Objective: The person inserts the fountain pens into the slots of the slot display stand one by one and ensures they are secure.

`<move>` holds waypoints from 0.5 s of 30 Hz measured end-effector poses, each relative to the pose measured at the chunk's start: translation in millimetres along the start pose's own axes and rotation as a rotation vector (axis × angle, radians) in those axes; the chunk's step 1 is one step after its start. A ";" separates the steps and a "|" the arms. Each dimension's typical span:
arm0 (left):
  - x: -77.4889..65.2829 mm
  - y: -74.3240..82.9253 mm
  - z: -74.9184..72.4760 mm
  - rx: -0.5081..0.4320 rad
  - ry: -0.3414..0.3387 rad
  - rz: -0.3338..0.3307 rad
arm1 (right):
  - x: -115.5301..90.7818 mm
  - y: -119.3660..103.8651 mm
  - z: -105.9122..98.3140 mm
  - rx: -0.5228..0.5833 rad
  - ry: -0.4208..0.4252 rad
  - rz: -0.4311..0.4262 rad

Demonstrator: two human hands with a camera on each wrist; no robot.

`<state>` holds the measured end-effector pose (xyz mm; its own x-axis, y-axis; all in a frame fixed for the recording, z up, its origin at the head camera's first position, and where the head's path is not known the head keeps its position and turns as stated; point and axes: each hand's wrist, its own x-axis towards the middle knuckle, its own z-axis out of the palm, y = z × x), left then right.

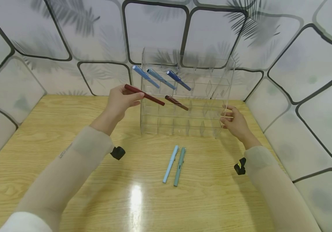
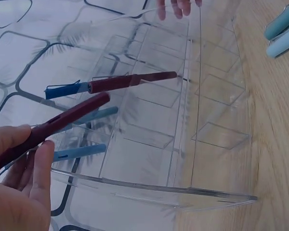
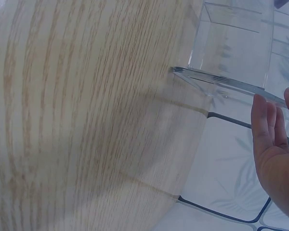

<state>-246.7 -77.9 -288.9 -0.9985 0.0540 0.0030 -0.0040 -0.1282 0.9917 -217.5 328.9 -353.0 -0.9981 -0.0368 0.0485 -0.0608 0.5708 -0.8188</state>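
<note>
Sleeve (image 1: 67, 172) nearest the held maroon pen (image 1: 152, 98) bears illegible lettering (image 1: 65, 150).

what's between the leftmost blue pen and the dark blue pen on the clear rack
A greyish-blue pen lies between them on the rack, in the head view.

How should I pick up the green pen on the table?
I'd pinch the green pen across its middle, from above and a little to the right. It's long, thin and lying flat on the table, and the light blue pen lies close on its left.
</note>
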 end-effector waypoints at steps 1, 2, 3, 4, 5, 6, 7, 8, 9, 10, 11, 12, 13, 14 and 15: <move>1.0 0.5 0.9 0.010 0.030 0.010 | -0.3 -0.1 0.0 -0.001 0.000 -0.001; 2.2 0.3 1.8 0.021 0.055 0.021 | -0.3 0.0 0.2 -0.002 -0.002 -0.003; 3.3 -0.2 2.9 0.042 0.071 0.038 | -0.5 -0.1 0.3 -0.001 -0.002 -0.003; 4.3 -1.0 4.0 0.069 0.086 0.054 | -0.5 0.0 0.4 -0.001 -0.002 -0.003; 5.3 -2.1 5.1 0.100 0.097 0.071 | -0.6 0.0 0.4 -0.002 -0.002 -0.002; 6.2 -3.4 6.4 0.129 0.107 0.089 | -0.6 -0.1 0.5 -0.001 -0.003 -0.001; 6.7 -4.7 7.8 0.168 0.113 0.109 | -0.6 -0.2 0.5 -0.002 -0.003 0.000; 7.5 -6.0 9.1 0.204 0.115 0.127 | -0.5 -0.1 0.7 -0.002 -0.004 0.001; 7.8 -7.3 10.7 0.243 0.113 0.144 | -0.5 -0.1 0.8 -0.002 -0.004 0.001; 8.2 -8.7 12.3 0.276 0.111 0.160 | -0.5 -0.2 0.9 -0.002 -0.005 0.001; 8.7 -9.9 13.8 0.303 0.105 0.174 | -0.6 -0.4 1.0 -0.002 -0.004 0.002; 9.0 -11.0 15.6 0.326 0.099 0.186 | -0.6 -0.6 1.1 -0.001 -0.004 0.002; 9.3 -12.0 17.1 0.349 0.092 0.196 | -0.7 -0.8 1.2 -0.001 -0.004 0.002; 9.7 -13.1 18.8 0.362 0.086 0.203 | -0.8 -1.0 1.1 -0.001 -0.004 0.004; 10.4 -14.6 20.2 0.374 0.080 0.210 | -1.0 -1.3 1.1 -0.002 -0.004 0.004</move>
<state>-255.9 -55.5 -300.7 -0.9766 -0.0139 0.2144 0.2049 0.2404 0.9488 -216.5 327.4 -352.6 -0.9984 -0.0378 0.0426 -0.0566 0.5723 -0.8181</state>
